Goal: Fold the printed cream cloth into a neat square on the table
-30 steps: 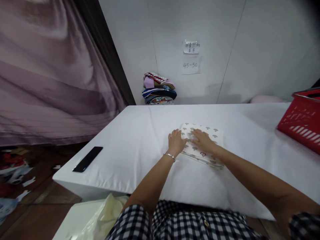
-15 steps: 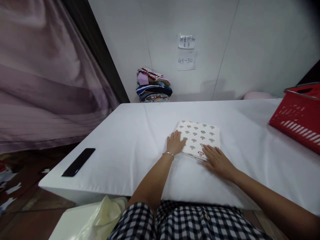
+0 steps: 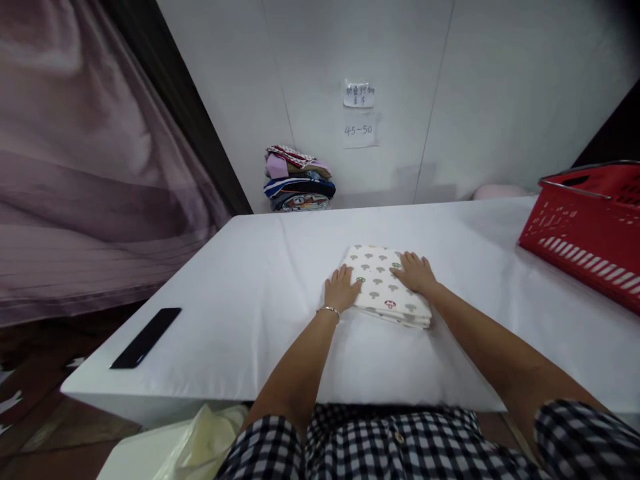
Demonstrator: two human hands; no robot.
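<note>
A folded white cloth with a small mushroom print (image 3: pixel 381 287) lies in the middle of the white-covered table (image 3: pixel 260 293). My left hand (image 3: pixel 341 289), with a bracelet on the wrist, rests flat at the cloth's left edge, fingers stretched out. My right hand (image 3: pixel 416 273) lies flat on the cloth's far right part, fingers spread. Neither hand grips anything.
A stack of folded clothes (image 3: pixel 297 187) sits at the table's far edge against the wall. A red basket (image 3: pixel 590 230) stands at the right. A black phone (image 3: pixel 146 337) lies near the left front corner. Paper notes (image 3: pixel 359 113) hang on the wall. A purple curtain (image 3: pixel 85 167) hangs left.
My right hand slid from the cloth's top to its near right corner, then back up onto the far right part. The left hand stayed at the left edge.
</note>
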